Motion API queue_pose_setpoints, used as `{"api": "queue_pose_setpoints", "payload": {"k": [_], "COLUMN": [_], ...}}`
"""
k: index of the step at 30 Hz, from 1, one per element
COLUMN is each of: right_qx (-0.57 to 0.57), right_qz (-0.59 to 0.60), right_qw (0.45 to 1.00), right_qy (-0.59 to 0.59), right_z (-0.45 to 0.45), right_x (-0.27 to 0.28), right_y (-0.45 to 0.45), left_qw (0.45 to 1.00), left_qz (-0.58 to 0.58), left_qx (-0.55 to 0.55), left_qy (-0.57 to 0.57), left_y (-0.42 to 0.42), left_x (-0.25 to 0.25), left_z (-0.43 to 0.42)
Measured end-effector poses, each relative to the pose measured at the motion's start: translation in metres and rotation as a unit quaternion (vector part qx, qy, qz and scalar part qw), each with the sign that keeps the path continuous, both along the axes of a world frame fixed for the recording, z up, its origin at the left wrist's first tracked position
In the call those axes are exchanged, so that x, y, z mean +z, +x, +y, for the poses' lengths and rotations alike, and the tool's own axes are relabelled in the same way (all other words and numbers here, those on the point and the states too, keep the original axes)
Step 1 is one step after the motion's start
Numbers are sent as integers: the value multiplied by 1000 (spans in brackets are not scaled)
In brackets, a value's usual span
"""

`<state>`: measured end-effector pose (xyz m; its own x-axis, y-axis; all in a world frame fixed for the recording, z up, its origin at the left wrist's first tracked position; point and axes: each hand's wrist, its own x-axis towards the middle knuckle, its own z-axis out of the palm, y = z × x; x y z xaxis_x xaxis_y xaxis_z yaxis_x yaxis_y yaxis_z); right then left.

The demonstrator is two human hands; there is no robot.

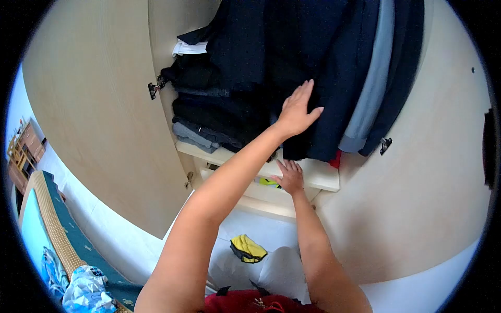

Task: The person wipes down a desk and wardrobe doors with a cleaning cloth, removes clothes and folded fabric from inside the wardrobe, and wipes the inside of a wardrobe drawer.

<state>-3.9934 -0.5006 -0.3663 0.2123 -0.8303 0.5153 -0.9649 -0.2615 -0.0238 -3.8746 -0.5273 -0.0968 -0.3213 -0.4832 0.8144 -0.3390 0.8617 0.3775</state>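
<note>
My left hand (300,113) is open, fingers stretched out, against the dark clothes (318,68) hanging in the wardrobe. Lower down, my right hand (290,176) rests on the front edge of the shelf board (321,175), its fingers spread. Beneath that board a drawer (250,203) is partly pulled out, with a bright yellow-green item (269,182) showing inside. Folded dark clothes (219,112) are stacked to the left of my left hand, with grey folded ones (193,136) at the bottom. A grey garment (370,88) hangs at the right.
Wardrobe doors stand open at left (99,104) and right (417,208). A yellow and black cloth item (248,249) lies below the drawer. At left are a bed (57,224) with crumpled blue fabric (88,292) and wooden furniture (26,148). Something red (335,159) shows under the hanging clothes.
</note>
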Motion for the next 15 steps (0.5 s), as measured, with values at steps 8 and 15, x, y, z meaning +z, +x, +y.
{"api": "queue_pose_setpoints", "payload": {"k": [8,15], "right_qx": [16,235], "right_qz": [-2,-537], "right_qw": [1000,802], "right_qy": [-8,114], "right_z": [-1,18], "right_x": [-5,-8], "right_y": [-2,4], "left_qw": [939,861], "left_qz": [91,-215], "left_qx": [39,-53], "left_qy": [-331,-459], "left_y": [4,-83], "left_x": [34,49], "left_z": [91,124]}}
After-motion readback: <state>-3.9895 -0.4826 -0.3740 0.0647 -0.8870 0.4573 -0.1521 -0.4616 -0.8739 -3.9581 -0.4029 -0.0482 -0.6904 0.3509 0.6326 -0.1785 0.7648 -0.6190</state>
